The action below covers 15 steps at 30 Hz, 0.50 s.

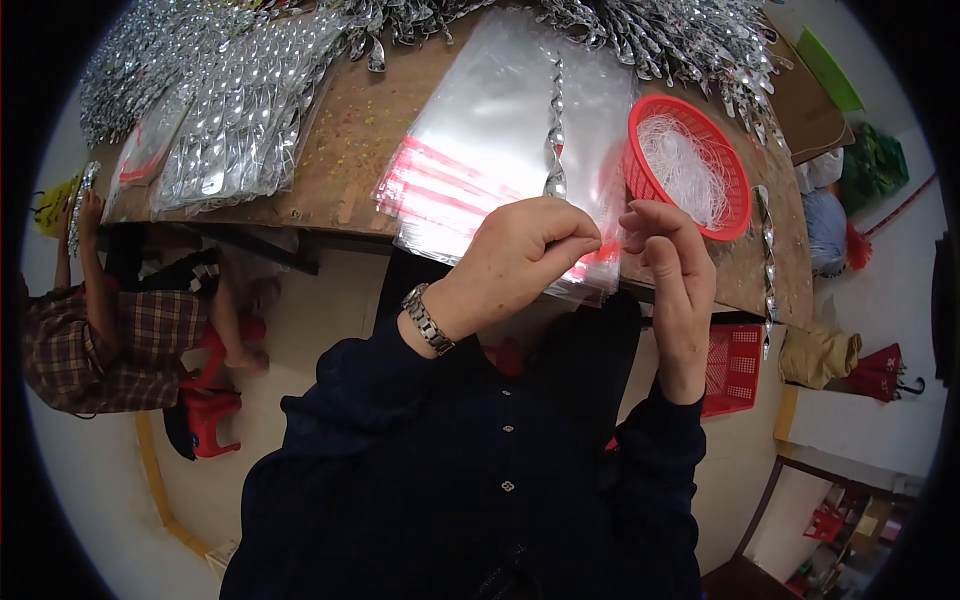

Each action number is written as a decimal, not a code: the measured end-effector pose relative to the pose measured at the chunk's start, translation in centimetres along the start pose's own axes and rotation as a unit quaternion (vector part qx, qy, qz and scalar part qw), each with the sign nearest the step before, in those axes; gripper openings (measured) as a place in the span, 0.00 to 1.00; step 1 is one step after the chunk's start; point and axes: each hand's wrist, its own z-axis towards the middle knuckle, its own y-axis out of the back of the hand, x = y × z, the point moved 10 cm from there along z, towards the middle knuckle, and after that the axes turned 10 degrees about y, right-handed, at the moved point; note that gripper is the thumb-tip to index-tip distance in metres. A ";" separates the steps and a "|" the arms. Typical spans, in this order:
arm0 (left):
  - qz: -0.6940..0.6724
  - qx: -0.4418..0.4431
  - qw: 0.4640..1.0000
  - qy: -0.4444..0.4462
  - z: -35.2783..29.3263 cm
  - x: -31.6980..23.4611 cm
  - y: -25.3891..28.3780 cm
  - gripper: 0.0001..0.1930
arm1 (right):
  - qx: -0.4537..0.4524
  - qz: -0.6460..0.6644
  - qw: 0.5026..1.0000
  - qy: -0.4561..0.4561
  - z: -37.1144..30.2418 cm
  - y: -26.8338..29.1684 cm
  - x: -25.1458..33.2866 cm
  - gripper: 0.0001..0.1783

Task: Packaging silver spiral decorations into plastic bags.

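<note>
Pinching: left hand (515,247), fingertips together; whether on anything, cannot tell. Right hand (682,285) just beside, fingers parted. Silver spiral strip (556,132) beyond, on clear bags (480,115); red basket (741,195) of white threads (682,172) rightward.

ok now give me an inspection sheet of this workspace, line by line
surface: brown table, yellow specks scattered on it
job's things: silver twisted strip on stacked clear bags; red basket holding clear threads
clutter: heaped silver pieces along the far edge
hands: left hand pinching thumb to forefinger, anything between too small to tell; right hand loosely curled, grip unclear
cables: nothing seen
surroundings: co-worker at left, red crate below the table
</note>
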 end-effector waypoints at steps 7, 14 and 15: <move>0.070 -0.014 0.996 -0.053 -0.5 -0.8 -0.1 0.04 | 0.127 -0.201 0.970 0.060 1.3 -1.6 2.9 0.12; 0.087 -0.013 0.995 -0.053 -0.5 -0.9 -0.2 0.04 | 0.159 -0.273 0.944 0.093 1.2 -2.0 3.1 0.04; 0.086 -0.012 0.995 -0.054 -0.4 -0.9 -0.3 0.04 | 0.158 -0.274 0.944 0.092 1.0 -2.0 3.0 0.04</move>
